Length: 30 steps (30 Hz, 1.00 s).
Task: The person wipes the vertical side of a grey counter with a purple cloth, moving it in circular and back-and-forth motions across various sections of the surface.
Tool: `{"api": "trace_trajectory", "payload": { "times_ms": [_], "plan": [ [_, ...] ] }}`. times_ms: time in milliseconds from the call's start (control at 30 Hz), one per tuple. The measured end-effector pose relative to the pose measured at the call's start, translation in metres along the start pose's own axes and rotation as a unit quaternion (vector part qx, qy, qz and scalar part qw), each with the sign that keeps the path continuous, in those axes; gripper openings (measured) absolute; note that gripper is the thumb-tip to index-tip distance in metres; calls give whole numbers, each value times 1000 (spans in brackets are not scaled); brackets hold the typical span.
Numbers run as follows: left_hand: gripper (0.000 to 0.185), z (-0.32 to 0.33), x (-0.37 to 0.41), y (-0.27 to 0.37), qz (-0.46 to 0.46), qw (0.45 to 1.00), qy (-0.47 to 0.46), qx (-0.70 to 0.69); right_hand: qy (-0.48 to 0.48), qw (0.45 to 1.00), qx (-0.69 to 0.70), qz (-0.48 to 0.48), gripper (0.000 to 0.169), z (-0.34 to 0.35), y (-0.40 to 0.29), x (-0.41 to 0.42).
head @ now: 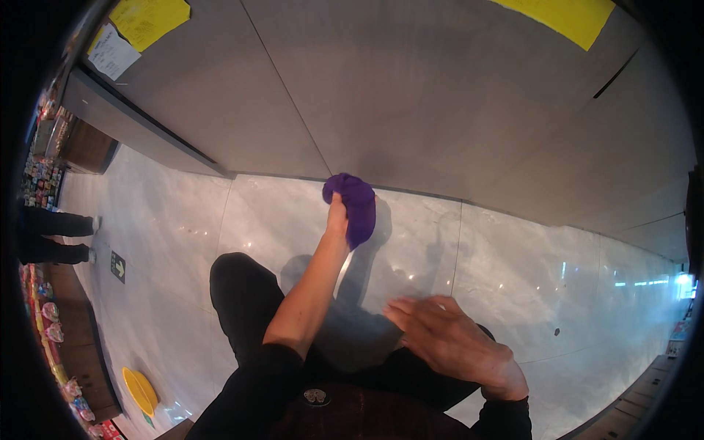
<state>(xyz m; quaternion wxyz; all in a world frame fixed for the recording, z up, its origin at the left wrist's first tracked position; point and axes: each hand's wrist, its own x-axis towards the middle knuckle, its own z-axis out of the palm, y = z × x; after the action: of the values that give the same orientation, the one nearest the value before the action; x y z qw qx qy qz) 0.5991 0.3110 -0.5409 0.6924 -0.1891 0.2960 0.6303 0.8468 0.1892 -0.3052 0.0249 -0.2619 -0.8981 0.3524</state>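
A bunched purple cloth (360, 212) is in the grip of my left hand (337, 212), with that arm stretched out in front of me. The cloth is at the foot of a grey panelled cabinet front (418, 110), close to where it meets the pale marble-look floor (275, 214). Whether the cloth touches the panel or the floor I cannot tell. My right hand (448, 338) holds nothing visible and hovers over my right knee, fingers close together but extended, thumb partly hidden. Both my black-clad knees are bent beneath me.
Yellow paper sheets (151, 22) and a white slip with writing are on the cabinet. Far left, a person's dark trouser legs (58, 236) stand near an arrow floor sign (118, 267). A yellow basin (140, 390) sits by stocked shelves (71, 341). A small dark speck (557, 331) lies right.
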Motion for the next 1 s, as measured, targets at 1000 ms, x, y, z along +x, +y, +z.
{"api": "trace_trajectory", "payload": {
  "times_ms": [1000],
  "plan": [
    [48, 61, 76, 19, 142, 977, 147, -67, 9, 997, 60, 40, 34, 7, -10, 24]
  ]
}}
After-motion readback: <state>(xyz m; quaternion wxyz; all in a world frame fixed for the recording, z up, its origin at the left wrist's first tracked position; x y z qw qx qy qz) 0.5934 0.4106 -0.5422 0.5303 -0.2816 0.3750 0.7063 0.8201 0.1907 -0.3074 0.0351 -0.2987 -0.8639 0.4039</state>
